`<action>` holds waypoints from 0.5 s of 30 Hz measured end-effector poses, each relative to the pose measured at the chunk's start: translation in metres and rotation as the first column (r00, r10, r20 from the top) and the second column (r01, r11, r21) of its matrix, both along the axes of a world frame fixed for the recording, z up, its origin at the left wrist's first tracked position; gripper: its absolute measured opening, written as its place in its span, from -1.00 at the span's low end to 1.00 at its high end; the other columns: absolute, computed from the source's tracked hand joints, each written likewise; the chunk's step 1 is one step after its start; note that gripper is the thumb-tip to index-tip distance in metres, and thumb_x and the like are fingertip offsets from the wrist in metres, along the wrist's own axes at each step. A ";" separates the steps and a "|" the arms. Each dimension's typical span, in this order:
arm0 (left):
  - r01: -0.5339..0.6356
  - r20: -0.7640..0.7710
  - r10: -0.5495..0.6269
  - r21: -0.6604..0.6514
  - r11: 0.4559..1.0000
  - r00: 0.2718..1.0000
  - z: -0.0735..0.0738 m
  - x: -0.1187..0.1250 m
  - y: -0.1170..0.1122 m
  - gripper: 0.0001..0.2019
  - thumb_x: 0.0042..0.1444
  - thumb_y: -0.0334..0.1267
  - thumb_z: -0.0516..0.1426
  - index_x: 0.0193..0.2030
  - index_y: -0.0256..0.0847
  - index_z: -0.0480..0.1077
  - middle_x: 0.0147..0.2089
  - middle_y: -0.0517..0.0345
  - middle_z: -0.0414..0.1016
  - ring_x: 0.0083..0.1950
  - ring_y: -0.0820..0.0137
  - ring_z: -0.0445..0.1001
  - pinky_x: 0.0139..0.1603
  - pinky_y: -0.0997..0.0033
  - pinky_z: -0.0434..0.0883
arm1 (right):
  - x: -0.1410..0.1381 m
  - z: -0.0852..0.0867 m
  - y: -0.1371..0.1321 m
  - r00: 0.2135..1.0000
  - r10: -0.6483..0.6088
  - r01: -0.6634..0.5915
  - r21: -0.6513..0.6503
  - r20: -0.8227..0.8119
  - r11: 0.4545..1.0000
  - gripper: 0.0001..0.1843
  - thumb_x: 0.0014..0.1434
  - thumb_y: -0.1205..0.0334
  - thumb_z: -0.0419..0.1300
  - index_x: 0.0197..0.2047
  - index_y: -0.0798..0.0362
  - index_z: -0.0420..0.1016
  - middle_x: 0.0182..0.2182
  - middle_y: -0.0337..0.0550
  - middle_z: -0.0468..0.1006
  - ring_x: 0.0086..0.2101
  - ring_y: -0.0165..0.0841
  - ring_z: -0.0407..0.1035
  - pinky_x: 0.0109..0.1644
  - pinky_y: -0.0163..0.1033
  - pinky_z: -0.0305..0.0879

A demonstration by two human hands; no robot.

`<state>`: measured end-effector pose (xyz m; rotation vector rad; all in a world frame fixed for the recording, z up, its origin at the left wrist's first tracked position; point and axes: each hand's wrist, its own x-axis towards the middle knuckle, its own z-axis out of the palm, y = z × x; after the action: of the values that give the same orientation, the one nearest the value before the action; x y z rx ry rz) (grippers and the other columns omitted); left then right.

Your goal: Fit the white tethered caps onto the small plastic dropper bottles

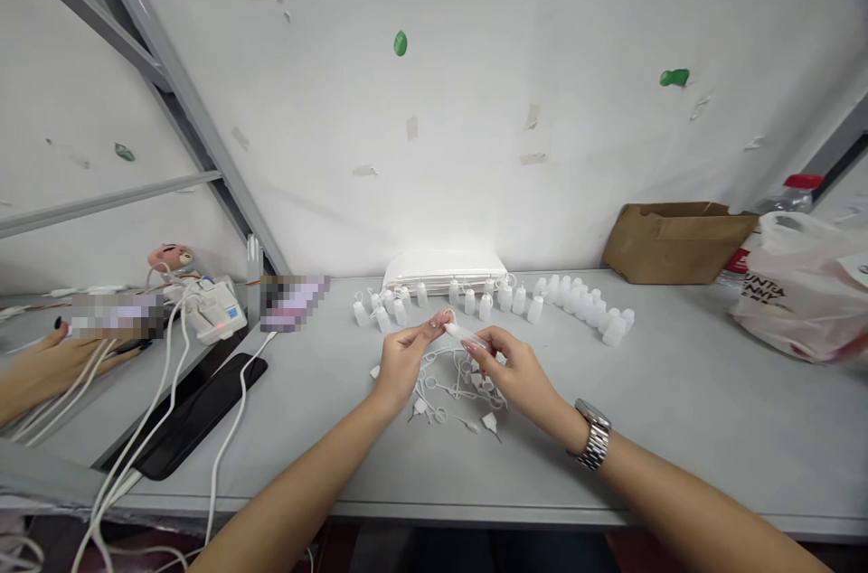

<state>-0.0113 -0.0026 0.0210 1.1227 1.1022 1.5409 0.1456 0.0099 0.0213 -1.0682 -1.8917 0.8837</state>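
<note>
My left hand (405, 358) and my right hand (516, 372) meet above the grey table (678, 410). Together they pinch a small clear plastic bottle (464, 335) lying sideways between the fingertips. The left fingers hold its cap end, the right fingers hold its body. Under my hands lies a loose pile of small white caps with loops (456, 392). A silver watch (592, 434) sits on my right wrist.
A curved row of small white bottles (515, 300) stands behind my hands, before a white box (444, 270). A brown paper bag (671, 240) and a plastic bag (800, 288) are at the right. A black phone (196, 415), cables and a charger (213, 311) lie left. Another person's hand (41, 365) rests far left.
</note>
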 end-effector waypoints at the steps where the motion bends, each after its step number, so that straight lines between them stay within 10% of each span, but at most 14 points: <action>1: 0.003 0.002 -0.003 0.007 1.000 1.000 0.000 0.000 0.000 -0.67 -0.06 -0.08 0.15 -0.27 -0.31 0.49 -0.10 -0.02 0.50 0.06 0.18 0.35 0.13 0.13 0.23 | -0.001 -0.001 0.000 1.000 0.001 -0.001 -0.007 -0.008 1.000 -0.70 0.13 0.02 0.01 -0.45 0.08 0.32 -0.57 -0.27 0.34 -0.52 -0.43 0.23 -0.42 -0.33 0.17; 15: 0.073 0.097 -0.058 -0.162 0.984 0.994 0.000 -0.012 0.010 -0.68 -0.08 -0.08 0.16 -0.31 -0.34 0.49 -0.27 -0.08 0.56 -0.22 0.29 0.50 -0.03 0.23 0.33 | -0.004 -0.004 -0.001 0.999 0.034 -0.036 -0.053 -0.039 0.998 -0.65 0.13 -0.04 -0.01 -0.42 0.07 0.34 -0.60 -0.26 0.35 -0.55 -0.43 0.23 -0.45 -0.33 0.17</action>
<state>-0.0232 0.0074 0.0212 0.9569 1.0980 1.4087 0.1417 0.0093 0.0175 -1.0458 -1.8695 0.9732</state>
